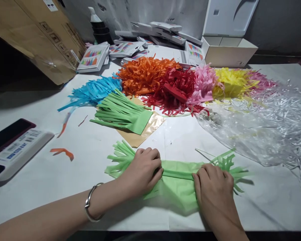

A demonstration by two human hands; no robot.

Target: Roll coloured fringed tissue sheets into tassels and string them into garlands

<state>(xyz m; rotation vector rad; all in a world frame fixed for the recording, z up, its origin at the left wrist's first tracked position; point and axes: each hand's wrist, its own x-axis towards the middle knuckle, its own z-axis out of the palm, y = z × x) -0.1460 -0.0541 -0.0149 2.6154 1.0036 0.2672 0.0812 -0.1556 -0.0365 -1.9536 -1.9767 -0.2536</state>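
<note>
A light green sheet of tissue paper (182, 192) with fringed ends lies before me, a narrow folded band running across its middle. My left hand (146, 170) pinches this band near the left fringe; a silver bangle (89, 202) circles that wrist. At the other end, my right hand (214, 187) grips the band beside the right fringe. Both sets of fingers are closed, partly hiding the paper beneath. Just beyond my left hand, a darker green fringed bundle (125, 113) rests on a tan paper sheet (150, 129).
Blue (95, 90), orange (145, 75), red (177, 88), pink (204, 82) and yellow fringe bundles (230, 82) line the back. Silver tinsel in clear plastic (273, 124) spreads at right. A phone (11, 134) on a white box (27, 152) sits left. Behind are flat boxes (94, 58) and a cardboard carton (40, 36).
</note>
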